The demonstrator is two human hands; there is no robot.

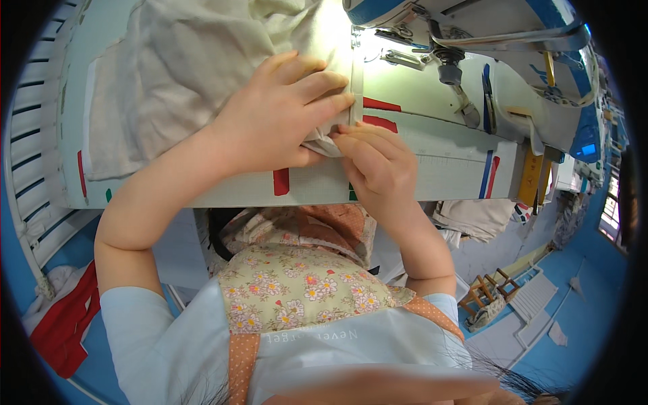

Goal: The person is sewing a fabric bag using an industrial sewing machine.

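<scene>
A beige piece of cloth (pixel 182 74) lies in loose folds on the sewing table, with one straight edge running up toward the lit needle area of the sewing machine (pixel 418 54). My left hand (pixel 287 111) rests on this cloth near that edge, fingers stretched out and apart, its thumb by the folded near corner. Close by on the right, my right hand (pixel 379 162) has its fingers pressed together on the cloth's edge, pinching it at the corner. The fingertips of both hands nearly meet. The needle itself cannot be made out in the glare.
The pale tabletop (pixel 324 179) carries red tape strips (pixel 281 182) and a printed scale. A white slatted rack (pixel 30 162) borders it on the left. Red cloth (pixel 67 324) hangs at lower left. More beige cloth (pixel 476 219) lies below the table's right side, near a wooden stool (pixel 496 287).
</scene>
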